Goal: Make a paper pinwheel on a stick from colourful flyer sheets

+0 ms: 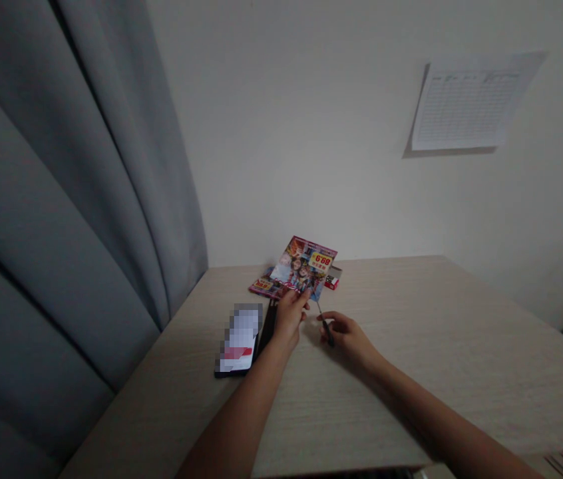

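Observation:
My left hand [291, 311] is closed on the near edge of a colourful printed leaflet [306, 261], its thumb on top. The leaflet is tilted up off the table and shows "89.9" upside down. In my right hand [345, 332] is a slim metal tool with a black handle [329, 334]. Its thin shaft points away from me and its tip is at the leaflet's near right corner; whether it touches the paper I cannot tell. A second leaflet [261, 286] lies flat under the raised one, partly hidden.
A phone [239, 340] with a lit, blurred screen lies left of my left forearm, beside a long black object [267, 326]. Behind the leaflet is a small red-and-white packet [332, 278]. Grey curtains [86, 166] hang at left; a printed sheet [466, 106] is on the wall.

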`<state>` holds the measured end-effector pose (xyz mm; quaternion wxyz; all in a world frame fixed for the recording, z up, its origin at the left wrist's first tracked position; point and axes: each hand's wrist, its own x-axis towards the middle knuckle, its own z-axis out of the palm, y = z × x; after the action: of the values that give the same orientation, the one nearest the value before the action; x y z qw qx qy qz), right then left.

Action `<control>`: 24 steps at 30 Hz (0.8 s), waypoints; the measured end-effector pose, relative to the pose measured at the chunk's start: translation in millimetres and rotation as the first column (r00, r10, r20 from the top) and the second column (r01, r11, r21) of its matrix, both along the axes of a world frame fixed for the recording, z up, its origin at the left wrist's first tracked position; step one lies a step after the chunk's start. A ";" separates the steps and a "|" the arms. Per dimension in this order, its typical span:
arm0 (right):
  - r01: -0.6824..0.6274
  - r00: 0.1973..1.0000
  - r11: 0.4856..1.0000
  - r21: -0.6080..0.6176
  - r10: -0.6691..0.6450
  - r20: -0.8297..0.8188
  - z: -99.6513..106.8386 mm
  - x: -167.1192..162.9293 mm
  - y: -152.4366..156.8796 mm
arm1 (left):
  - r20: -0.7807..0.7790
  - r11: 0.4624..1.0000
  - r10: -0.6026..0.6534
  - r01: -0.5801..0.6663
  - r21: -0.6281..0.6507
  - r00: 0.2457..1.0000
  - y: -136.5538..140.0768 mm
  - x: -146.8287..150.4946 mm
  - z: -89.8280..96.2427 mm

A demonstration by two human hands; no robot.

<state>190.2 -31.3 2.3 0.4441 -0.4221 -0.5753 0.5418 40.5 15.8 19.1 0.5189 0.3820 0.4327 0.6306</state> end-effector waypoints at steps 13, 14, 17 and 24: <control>-0.028 0.996 0.995 -0.092 0.020 -0.083 2.4 -1.7 -1.8 | -0.063 1.000 0.011 -0.010 0.023 0.998 0.5 -0.9 -1.5; -0.031 0.996 0.995 -0.095 0.022 -0.085 2.5 -1.9 -2.1 | -0.067 1.000 0.012 -0.010 0.023 0.998 0.5 -0.9 -1.6; -0.030 0.995 0.994 -0.104 0.020 -0.095 2.0 -2.4 -2.4 | -0.076 1.000 0.016 -0.014 0.022 0.997 0.4 -0.6 -2.1; -0.024 0.992 0.992 -0.128 0.008 -0.127 -1.9 -3.9 -1.5 | -0.089 1.000 0.022 -0.021 0.014 0.996 1.2 -0.4 -3.4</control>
<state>186.4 -32.8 0.5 0.4470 -0.4101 -0.5133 0.6070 40.0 17.0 15.7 0.4897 0.4085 0.4553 0.6213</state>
